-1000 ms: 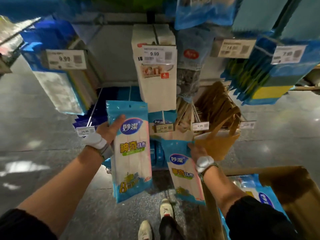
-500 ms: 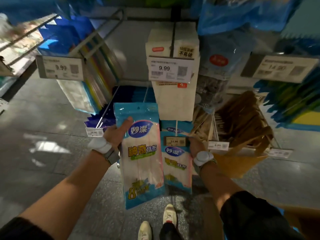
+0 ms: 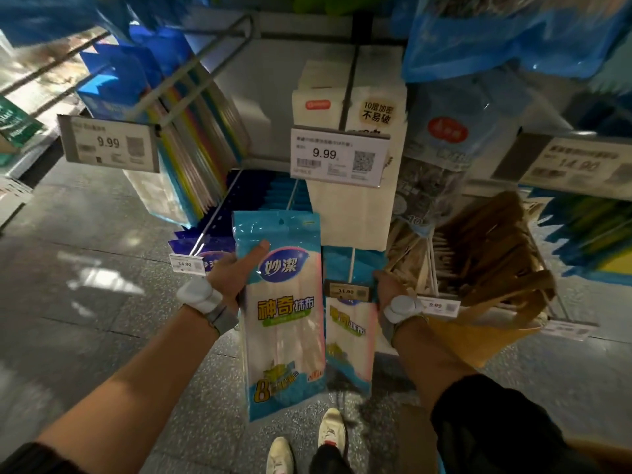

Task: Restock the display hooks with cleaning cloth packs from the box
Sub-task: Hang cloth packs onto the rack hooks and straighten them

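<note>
My left hand (image 3: pixel 232 273) grips a blue and white cleaning cloth pack (image 3: pixel 284 323) upright by its left edge, thumb across the front. A second, matching pack (image 3: pixel 349 340) hangs just right of it, behind a small price tag (image 3: pixel 346 291) at the tip of a display hook (image 3: pixel 351 265). My right hand (image 3: pixel 388 289) holds that pack's upper right edge; its fingers are hidden behind the pack. The box is out of view.
White cloth packs (image 3: pixel 352 107) hang above behind a 9.99 tag (image 3: pixel 337 159). Coloured packs (image 3: pixel 191 145) hang at the left, brown items (image 3: pixel 489 254) at the right. More hooks and tags crowd around. My shoes (image 3: pixel 331 436) stand on the grey floor below.
The view swung left and up, away from the box. My right hand raised its pack up to the hook with the small tag. My left hand kept its pack.
</note>
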### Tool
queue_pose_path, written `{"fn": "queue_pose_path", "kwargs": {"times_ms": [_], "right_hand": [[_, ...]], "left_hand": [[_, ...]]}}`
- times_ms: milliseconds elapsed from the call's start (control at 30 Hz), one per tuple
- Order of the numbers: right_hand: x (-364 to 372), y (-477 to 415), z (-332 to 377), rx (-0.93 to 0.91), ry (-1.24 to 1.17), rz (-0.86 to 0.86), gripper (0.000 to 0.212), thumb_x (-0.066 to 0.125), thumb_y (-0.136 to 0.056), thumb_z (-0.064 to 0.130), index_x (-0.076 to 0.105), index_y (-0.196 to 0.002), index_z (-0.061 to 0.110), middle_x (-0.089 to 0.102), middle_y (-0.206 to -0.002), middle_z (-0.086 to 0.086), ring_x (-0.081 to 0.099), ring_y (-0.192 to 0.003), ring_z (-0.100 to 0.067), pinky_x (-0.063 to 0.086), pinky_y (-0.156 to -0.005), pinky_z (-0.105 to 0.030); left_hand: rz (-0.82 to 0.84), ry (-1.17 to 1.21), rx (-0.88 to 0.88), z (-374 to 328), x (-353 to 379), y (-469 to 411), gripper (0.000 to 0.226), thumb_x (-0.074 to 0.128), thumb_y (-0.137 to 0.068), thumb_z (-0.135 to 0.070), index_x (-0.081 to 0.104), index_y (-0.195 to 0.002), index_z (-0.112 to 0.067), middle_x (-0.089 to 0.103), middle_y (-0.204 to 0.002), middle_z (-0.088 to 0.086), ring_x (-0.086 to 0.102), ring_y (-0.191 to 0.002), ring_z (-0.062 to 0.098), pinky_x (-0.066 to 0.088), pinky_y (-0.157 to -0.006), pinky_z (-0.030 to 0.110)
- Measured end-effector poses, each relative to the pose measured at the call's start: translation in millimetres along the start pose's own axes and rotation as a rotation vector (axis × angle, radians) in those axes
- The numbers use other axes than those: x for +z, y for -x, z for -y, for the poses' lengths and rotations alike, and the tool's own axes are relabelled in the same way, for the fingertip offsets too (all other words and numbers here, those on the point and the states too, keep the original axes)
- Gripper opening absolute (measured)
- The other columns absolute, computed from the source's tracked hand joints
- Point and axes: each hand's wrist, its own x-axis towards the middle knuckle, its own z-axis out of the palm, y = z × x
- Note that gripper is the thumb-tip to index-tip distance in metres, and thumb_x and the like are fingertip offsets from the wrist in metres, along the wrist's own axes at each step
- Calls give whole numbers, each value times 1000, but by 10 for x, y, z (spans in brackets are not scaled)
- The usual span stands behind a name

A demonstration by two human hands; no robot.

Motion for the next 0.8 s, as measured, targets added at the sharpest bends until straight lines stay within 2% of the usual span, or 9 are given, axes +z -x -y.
{"fn": "queue_pose_path", "kwargs": {"times_ms": [167, 267, 367, 433, 500, 600, 667, 700, 800], "right_hand": [[46, 120, 373, -78, 346, -38, 46, 38, -107, 23, 48, -139, -7, 54, -140, -24, 49, -132, -42, 42, -109, -45], [31, 98, 369, -141, 551, -40, 45, 33, -107, 21, 49, -136, -9, 52, -139, -31, 49, -130, -47, 40, -111, -54], [39, 275, 385, -266, 661, -115, 41, 37, -105, 20, 57, -130, -6, 58, -131, -29, 53, -124, -46, 43, -106, -53], [66, 479, 423, -373, 624, -193, 44, 39, -100, 33, 61, -126, 5, 62, -125, -18, 56, -120, -39, 46, -97, -44], [94, 664, 446, -438, 427, -197, 47, 43, -93, 50, 68, -111, 15, 67, -106, -1, 64, -107, -28, 47, -85, -38], [181, 880, 495, -437, 139, 53, 49, 61, -91, 54, 74, -93, 6, 76, -86, -5, 71, -80, -16, 55, -74, -31], [205, 929, 448, -390, 73, 237, 34, 69, -90, 46, 77, -101, 15, 79, -95, 1, 75, -88, -13, 59, -83, -28], [201, 924, 389, -358, 39, 287, 35, 71, -87, 48, 77, -106, 20, 79, -104, 2, 75, -97, -16, 58, -93, -34], [180, 930, 248, -277, -84, 307, 43, 69, -89, 47, 69, -124, 21, 74, -120, -4, 70, -111, -28, 52, -104, -48]], "left_hand": [[46, 80, -72, 53, 3, -4, 12, 71, -94, -25, 80, -97, -18, 80, -101, 12, 77, -86, 29, 59, -87, 45], [135, 101, -120, 103, 17, 33, 11, 78, -83, -24, 82, -92, -20, 79, -104, 14, 77, -84, 27, 59, -86, 44], [188, 123, -113, 112, 55, 77, 28, 80, -71, -26, 77, -98, -20, 80, -99, 10, 77, -80, 24, 60, -77, 39], [229, 142, -108, 119, 91, 101, 44, 84, -60, -28, 76, -103, -20, 80, -101, 9, 78, -82, 24, 61, -72, 38], [277, 142, -102, 153, 126, 100, 46, 83, -65, -20, 75, -110, -15, 78, -110, 14, 77, -88, 28, 62, -69, 37], [302, 127, -110, 163, 174, 144, 31, 78, -80, -6, 74, -111, -10, 75, -114, 20, 76, -94, 32, 64, -68, 37], [338, 125, -94, 138, 199, 198, 23, 73, -86, -3, 74, -108, -12, 76, -111, 18, 76, -91, 31, 64, -68, 37], [363, 123, -83, 122, 204, 227, 23, 76, -86, -7, 75, -108, -15, 77, -111, 16, 76, -92, 31, 64, -70, 38], [446, 62, -37, 105, 200, 244, 44, 92, -68, -44, 80, -108, -30, 77, -118, 4, 74, -107, 26, 62, -86, 42]]}}
